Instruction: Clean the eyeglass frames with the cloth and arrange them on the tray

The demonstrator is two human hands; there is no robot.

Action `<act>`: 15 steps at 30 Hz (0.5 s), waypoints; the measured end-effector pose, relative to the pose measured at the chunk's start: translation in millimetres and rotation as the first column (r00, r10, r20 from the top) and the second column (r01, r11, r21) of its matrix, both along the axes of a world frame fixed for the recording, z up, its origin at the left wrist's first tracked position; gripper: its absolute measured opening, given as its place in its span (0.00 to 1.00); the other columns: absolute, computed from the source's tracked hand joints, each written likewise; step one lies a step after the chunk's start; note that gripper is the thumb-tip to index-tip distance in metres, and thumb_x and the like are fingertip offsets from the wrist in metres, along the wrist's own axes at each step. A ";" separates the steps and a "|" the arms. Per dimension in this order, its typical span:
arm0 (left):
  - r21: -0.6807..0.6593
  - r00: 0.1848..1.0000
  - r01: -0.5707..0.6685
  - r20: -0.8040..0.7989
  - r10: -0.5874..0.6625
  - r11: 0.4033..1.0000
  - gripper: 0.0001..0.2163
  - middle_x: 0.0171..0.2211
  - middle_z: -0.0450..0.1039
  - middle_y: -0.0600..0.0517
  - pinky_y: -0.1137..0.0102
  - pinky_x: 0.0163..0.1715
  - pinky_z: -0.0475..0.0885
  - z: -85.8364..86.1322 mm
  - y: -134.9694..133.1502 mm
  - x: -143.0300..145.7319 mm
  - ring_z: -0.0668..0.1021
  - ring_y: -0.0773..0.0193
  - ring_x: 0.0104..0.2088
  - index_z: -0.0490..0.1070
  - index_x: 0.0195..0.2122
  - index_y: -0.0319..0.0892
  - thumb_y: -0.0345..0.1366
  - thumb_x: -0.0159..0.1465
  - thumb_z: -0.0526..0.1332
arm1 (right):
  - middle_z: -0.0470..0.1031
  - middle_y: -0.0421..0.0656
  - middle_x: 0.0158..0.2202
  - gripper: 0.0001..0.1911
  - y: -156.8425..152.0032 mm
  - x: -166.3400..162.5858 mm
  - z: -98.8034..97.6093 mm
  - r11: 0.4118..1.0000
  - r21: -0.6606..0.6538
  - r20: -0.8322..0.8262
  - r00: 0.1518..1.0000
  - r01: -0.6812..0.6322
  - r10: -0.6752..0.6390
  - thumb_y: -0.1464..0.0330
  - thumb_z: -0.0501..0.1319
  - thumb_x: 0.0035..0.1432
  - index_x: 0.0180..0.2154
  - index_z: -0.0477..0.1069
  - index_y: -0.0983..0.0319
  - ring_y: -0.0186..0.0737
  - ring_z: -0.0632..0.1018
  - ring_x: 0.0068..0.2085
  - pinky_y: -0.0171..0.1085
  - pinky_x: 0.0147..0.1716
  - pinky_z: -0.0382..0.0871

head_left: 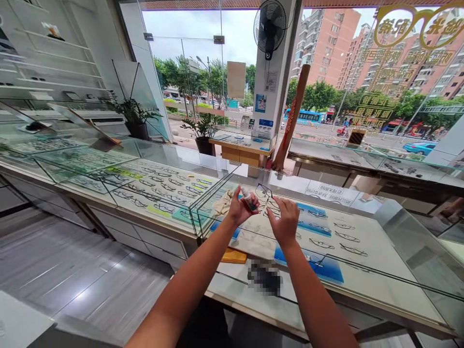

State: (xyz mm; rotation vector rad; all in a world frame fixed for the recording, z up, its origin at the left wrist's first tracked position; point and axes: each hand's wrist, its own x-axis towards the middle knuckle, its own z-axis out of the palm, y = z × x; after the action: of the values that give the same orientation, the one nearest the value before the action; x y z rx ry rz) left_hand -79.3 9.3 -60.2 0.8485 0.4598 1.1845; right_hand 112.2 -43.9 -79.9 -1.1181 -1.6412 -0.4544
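Black-rimmed glasses (264,192), white-capped bottle (248,195), blue display mats (314,223), orange pad (234,256), beige cloth (224,203)

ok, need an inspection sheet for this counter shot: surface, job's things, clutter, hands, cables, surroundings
Surface: glass display counter, with rows of eyeglass frames laid out under the top.
Job's things: small bottle and glasses, both held up over the counter.
Clutter: beige cloth beside the left hand; orange pad lower down; a blurred dark item near the front edge.
Hands: left hand closed on the small bottle; right hand pinching the glasses.
Cables: nothing seen.
Surroundings: wall fan on a pillar, potted plant on the floor, more display cases, and windows onto a street.
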 end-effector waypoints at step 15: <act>0.287 0.791 -0.350 -0.420 0.445 0.892 0.30 0.26 0.66 0.53 0.72 0.26 0.68 -21.3 12.5 14.1 0.69 0.66 0.26 0.68 0.29 0.43 0.69 0.61 0.60 | 0.82 0.47 0.49 0.18 -1.3 -5.5 -3.2 1.000 0.006 0.012 1.000 0.007 -0.007 0.61 0.67 0.70 0.59 0.76 0.58 0.51 0.75 0.51 0.47 0.53 0.65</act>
State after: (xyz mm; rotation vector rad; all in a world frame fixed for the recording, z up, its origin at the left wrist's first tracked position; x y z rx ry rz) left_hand -65.2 21.8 -81.5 1.2682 0.9811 1.4244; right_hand 106.7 -45.2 -83.1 -1.1193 -1.6461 -0.4715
